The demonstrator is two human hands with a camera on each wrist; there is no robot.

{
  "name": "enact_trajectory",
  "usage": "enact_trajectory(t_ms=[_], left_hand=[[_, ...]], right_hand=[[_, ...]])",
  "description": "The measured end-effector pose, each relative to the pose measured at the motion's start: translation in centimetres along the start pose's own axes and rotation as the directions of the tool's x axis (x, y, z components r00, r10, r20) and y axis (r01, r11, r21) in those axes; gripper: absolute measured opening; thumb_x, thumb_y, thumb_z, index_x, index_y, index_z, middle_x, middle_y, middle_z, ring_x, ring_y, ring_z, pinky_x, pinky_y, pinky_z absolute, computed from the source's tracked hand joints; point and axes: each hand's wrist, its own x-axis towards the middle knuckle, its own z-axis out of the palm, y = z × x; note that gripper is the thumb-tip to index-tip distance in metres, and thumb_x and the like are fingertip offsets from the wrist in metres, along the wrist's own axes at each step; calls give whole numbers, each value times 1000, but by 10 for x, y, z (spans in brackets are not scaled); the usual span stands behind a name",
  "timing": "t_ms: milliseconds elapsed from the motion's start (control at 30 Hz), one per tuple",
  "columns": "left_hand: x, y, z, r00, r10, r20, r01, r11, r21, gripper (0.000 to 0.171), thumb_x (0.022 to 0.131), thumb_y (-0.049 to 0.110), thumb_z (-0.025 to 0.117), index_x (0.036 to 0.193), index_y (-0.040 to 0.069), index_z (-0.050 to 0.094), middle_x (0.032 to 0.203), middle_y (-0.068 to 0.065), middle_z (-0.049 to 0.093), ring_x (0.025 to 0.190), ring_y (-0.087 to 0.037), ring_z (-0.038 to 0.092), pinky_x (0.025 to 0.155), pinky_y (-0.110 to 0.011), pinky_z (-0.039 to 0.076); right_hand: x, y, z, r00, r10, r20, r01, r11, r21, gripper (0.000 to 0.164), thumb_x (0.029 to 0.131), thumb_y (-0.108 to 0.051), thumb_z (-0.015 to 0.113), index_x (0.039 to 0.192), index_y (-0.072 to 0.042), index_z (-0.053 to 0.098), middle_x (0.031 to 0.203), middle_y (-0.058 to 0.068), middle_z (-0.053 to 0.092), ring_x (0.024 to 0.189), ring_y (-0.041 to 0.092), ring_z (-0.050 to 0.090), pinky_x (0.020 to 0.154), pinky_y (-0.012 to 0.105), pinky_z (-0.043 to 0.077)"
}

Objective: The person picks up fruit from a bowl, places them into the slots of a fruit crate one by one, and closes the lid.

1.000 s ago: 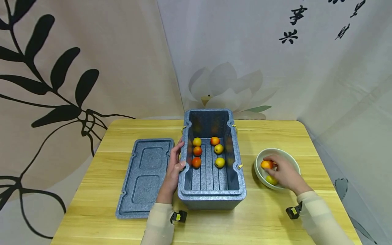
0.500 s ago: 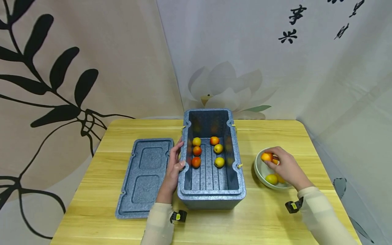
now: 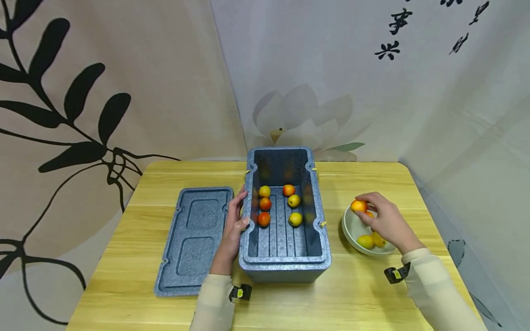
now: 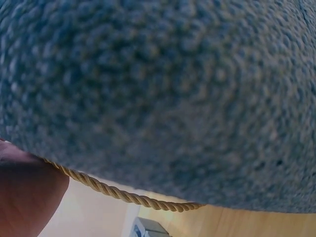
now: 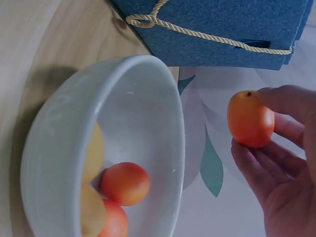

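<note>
My right hand (image 3: 387, 219) pinches a small orange fruit (image 5: 251, 118) between thumb and fingertips. It is raised over the far left rim of a pale bowl (image 5: 54, 143), shown against the wall in the right wrist view. Inside the bowl lie yellow fruits (image 3: 365, 241) and more orange fruits (image 5: 125, 183). My left hand (image 3: 233, 230) rests along the left side of a blue-grey foam box (image 3: 285, 266), thumb at its rim and fingers fairly straight. On the box's floor sit three orange-red fruits (image 3: 263, 219) and three yellow fruits (image 3: 295, 219), in two rows.
The box's flat lid (image 3: 194, 243) lies on the wooden table (image 3: 343, 299) to the left. Yellow cord (image 5: 212, 37) runs along the box's sides. A printed cloth (image 3: 186, 82) hangs behind the table. Each wrist carries a small black camera (image 3: 396, 275).
My right hand has lifted the orange fruit up out of the bowl, uncovering the yellow fruits below. The left hand stays at the box.
</note>
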Motion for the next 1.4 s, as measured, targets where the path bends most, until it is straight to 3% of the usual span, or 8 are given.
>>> enact_trajectory(t_ms=[67,167,267,400,1067,1400], left_hand=[[0,0,0,1000,-1,3,1,1000,2,64,89,20,43,149,4,29,162,-7,13,146,-27,9,105,-62,20],[0,1,0,1000,-2,6,2,1000,16,64,89,21,43,149,4,28,162,-8,13,146,-29,9,106,-65,15],[0,2,0,1000,-7,6,6,999,32,64,90,22,42,150,5,28,162,-8,13,146,-30,8,106,-68,11],[0,3,0,1000,-9,5,8,999,35,64,90,22,42,150,5,28,162,-8,13,146,-30,8,106,-68,10],[0,2,0,1000,-16,-1,16,999,34,64,89,22,43,149,4,29,162,-10,14,146,-32,9,105,-70,12],[0,2,-1,999,-30,10,30,999,22,64,90,23,43,150,9,29,162,-6,13,146,-29,8,104,-70,12]], right_hand=[[1,-2,-1,1000,16,13,-16,1000,14,37,93,-8,66,128,-3,57,123,14,55,114,45,55,57,33,55],[3,-5,-4,999,25,28,-26,1000,13,37,93,-8,65,129,-4,55,123,13,54,112,44,56,52,34,54],[6,-9,-6,1000,-15,15,16,999,-35,37,94,-10,65,129,-3,56,122,12,55,111,43,57,67,45,56],[11,-14,-11,998,-62,-15,61,995,-75,36,92,-11,67,127,-3,58,120,11,57,111,42,58,91,58,45],[29,-35,-17,988,-138,-67,132,987,-92,37,90,-11,70,125,-2,61,122,12,58,105,33,58,92,56,45],[36,-49,-22,981,-178,-79,173,982,-74,37,91,-12,70,126,-3,61,125,11,57,105,34,59,93,55,45]])
